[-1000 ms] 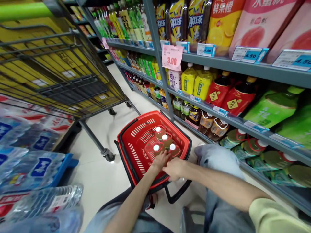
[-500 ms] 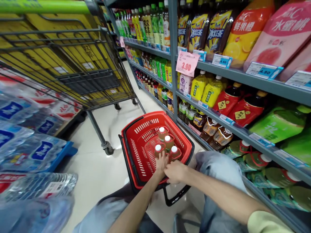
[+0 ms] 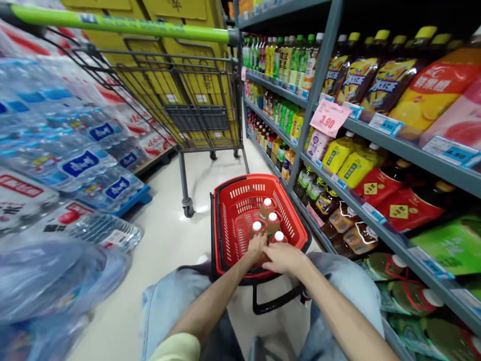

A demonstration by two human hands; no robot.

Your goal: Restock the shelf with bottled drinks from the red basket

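Note:
A red plastic shopping basket (image 3: pixel 221 235) with black edging stands on the floor between my knees. Inside it, several bottles of brownish drink stand upright with white caps, such as the bottle (image 3: pixel 273 223) in the middle. My left hand (image 3: pixel 257 245) reaches over the basket's near side, its fingers curled down right beside the bottle with the leftmost cap (image 3: pixel 257 226). Touching it, my right hand (image 3: pixel 283 257) is closed just below the nearest cap (image 3: pixel 278 235). The fingertips of both hands are partly hidden, and what they grip cannot be made out. The black basket handle (image 3: pixel 276 304) hangs down toward me.
A shopping cart (image 3: pixel 205 148) loaded with yellow boxes stands beyond the basket. Drink shelves (image 3: pixel 379 145) run along the right, with large bottles lying on the lowest level. Packs of bottled water (image 3: pixel 80 163) are stacked at the left, by a bluish plastic-wrapped bundle (image 3: pixel 56 276).
My view has shifted left and up, so the cart, basket and shelves appear farther right. Both hands remain together at the basket's near side, the right one now farther over its rim.

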